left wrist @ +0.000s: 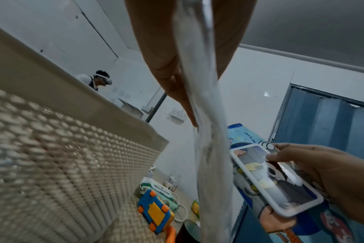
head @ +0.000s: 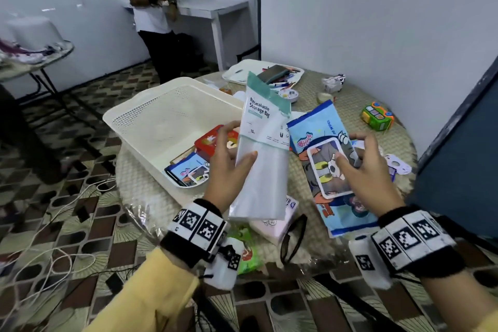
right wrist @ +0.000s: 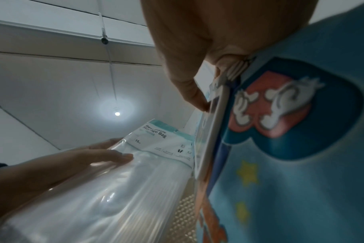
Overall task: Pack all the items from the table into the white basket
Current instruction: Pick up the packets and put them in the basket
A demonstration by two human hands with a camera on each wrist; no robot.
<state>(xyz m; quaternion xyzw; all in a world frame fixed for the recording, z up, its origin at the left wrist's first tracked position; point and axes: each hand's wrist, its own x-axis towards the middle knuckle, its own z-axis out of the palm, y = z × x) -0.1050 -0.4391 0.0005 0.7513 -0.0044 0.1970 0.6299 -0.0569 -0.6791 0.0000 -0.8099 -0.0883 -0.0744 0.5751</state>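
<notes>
Head view: left hand (head: 229,167) grips a storage bag pack (head: 262,148) raised over the table's (head: 347,105) middle, beside the basket's (head: 172,113) right rim; right hand (head: 369,170) clasps a wipes pack (head: 331,170), thumb on its lid.
Basket: at the table's left edge, holding a second wipes pack (head: 191,170) and a red box (head: 208,141).
Left wrist view: fingers (left wrist: 162,54) pinch the pack's clear plastic.
Right wrist view: blurred; the fingers seem curled round the wipes pack's top edge.
</notes>
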